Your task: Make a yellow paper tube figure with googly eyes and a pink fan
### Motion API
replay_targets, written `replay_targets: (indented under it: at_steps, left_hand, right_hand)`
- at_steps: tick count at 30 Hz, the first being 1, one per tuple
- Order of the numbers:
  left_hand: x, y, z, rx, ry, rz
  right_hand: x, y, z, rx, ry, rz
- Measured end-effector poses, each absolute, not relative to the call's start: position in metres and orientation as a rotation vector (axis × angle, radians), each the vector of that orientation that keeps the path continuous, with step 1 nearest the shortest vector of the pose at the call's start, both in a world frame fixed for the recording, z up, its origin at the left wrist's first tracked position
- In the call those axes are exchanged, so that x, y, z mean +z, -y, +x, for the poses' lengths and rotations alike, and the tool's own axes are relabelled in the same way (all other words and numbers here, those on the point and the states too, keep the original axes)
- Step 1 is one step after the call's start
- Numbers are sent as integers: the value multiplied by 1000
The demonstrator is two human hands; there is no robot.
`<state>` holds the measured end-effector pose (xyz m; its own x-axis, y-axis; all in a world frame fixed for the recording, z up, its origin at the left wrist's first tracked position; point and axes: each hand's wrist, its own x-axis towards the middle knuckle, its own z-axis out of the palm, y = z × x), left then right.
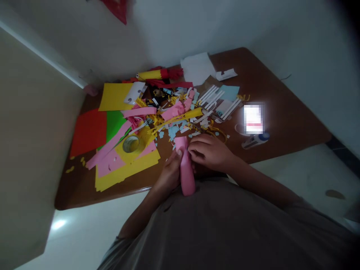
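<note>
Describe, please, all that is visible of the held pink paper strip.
The pink paper strip looks smooth and folded or curled, with a flat upper end and rounded lower end. Its top shows against the table, its bottom against the grey shirt. The left grip holds it; the right grip is at its right edge, contact unclear.

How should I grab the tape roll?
Probably from above, on the near side: pinch the near wall of the tape roll, thumb in the hollow, fingers outside. It's a ring lying on yellow paper, hollow facing up and uncovered.
</note>
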<state>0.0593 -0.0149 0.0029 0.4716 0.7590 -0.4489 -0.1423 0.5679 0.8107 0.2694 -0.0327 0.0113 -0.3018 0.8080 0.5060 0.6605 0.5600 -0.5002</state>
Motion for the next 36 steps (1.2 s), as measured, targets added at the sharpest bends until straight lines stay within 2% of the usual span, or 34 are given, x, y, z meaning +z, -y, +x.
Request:
replay_targets:
  at_steps: [12,18,25,30,36]
  left_hand:
    - [0,13,52,536,-949,866]
    - [-4,11,57,561,-1046,757]
    - [-2,3,56,854,-957,570]
    - [0,6,50,782,-926,566]
    - [2,9,43,683,-839,618]
  right_hand:
    - [37,22,278,398,2364,-1383]
    - [41,30,275,405,2223,-1411]
    - [3,4,281,475,1768,-1438]
    - [-29,-15,281,394,1696,-1428]
    - [-36,-1,273,471,1758,-1403]
